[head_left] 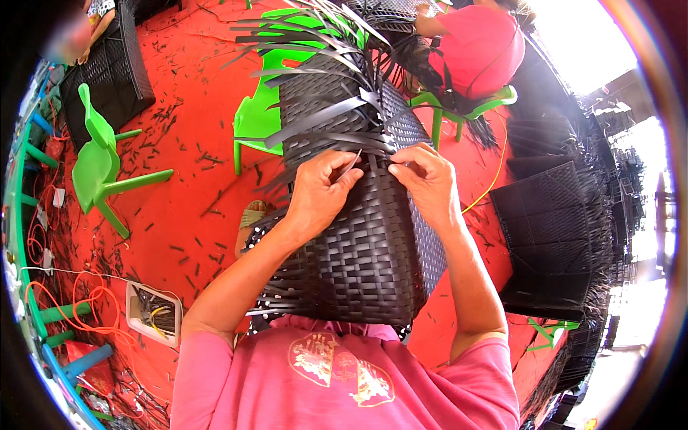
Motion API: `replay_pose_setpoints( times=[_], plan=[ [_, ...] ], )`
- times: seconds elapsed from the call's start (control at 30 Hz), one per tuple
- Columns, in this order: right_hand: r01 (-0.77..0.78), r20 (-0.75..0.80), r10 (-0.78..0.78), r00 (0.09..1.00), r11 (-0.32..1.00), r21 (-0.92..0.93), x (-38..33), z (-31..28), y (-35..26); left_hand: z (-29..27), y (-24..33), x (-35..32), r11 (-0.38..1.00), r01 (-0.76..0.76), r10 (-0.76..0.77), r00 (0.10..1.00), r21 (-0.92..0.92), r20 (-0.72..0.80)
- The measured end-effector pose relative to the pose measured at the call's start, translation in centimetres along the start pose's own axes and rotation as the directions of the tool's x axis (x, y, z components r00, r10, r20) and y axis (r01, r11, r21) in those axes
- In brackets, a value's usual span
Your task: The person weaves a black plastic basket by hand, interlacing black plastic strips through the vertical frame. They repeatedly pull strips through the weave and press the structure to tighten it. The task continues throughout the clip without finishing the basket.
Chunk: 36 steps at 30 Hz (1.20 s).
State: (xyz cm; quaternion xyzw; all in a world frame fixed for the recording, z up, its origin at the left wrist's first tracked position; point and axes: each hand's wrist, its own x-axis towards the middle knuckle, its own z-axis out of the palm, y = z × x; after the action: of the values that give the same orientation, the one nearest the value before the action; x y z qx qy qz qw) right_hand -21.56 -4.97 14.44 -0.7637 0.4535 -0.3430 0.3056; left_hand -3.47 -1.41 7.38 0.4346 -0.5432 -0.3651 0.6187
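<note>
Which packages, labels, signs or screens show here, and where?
No signs or screens.
Open box: on the red floor, lower left; squarish, pale walls, dark and yellow bits inside.
Printed emblem: shirt front, bottom centre; gold on pink.
Small white packet or tag: floor, left edge; too small to tell.

We see a black woven wicker frame (365,236) at centre, loose strips (315,118) fanning toward 12 o'clock. The left hand (319,197) grips the weave and pinches a thin strip (351,163); the right hand (426,179) presses the edge just beside it. A green plastic chair (100,168) stands at 9 o'clock on the red floor (186,129). Another person in pink (476,50) works at 1 o'clock.
</note>
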Motion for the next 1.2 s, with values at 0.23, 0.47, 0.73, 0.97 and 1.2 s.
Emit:
replay_pose_setpoints(
  times=[0.23, 0.47, 0.73, 0.97, 1.2],
  plan=[
    [0.114, 0.105, -0.102, 0.989, 0.986, -0.124, 1.6, -0.4, -0.3, 0.6, 1.3, 0.8, 0.977, 0.211, -0.21, 0.977, -0.034, 0.018],
    [0.241, 0.304, -0.161, 0.939, 0.939, -0.247, 3.5, -1.4, -0.8, -0.1, 2.5, 3.0, 0.883, 0.468, -0.457, 0.871, -0.024, 0.182],
    [0.018, 0.63, 0.129, 0.766, 0.975, -0.221, 6.7, -3.1, -2.9, -1.9, 4.1, 4.9, 0.899, 0.33, -0.415, 0.852, 0.286, 0.32],
    [0.324, 0.16, -0.3, 0.941, 0.933, -0.159, 1.1, -2.1, -2.6, -5.2, 0.2, -3.6, 0.964, 0.256, -0.227, 0.934, 0.074, -0.276],
    [0.418, 0.129, -0.399, 0.908, 0.832, -0.365, -2.6, 1.3, -1.8, -6.5, -5.8, -7.0, 0.967, 0.127, -0.083, 0.976, 0.221, -0.202]
  ],
)
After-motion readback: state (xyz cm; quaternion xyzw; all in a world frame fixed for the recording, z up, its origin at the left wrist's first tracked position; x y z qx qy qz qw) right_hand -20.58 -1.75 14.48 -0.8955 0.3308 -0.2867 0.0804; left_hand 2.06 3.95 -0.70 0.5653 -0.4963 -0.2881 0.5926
